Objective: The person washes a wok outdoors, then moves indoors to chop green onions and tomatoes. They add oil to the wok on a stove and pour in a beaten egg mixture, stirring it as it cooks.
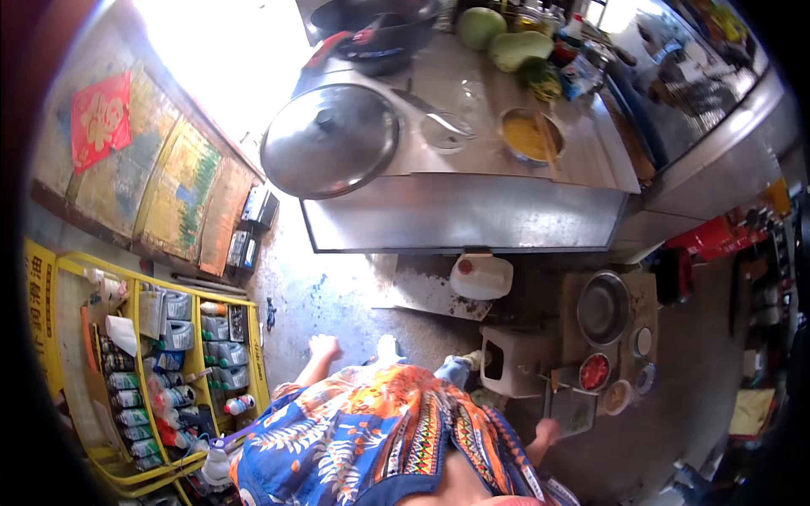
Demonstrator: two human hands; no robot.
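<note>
Left of lower centre: left hand [324,347] over floor [295,295], well off yellow rack [258,352]. Lower right: right hand [548,432] at edge of grey board [585,401]. Grips: cannot tell.

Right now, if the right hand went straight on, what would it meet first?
Probably the grey tray or board bearing something green, just beyond the right hand; depth is unclear, so it might pass above.
</note>
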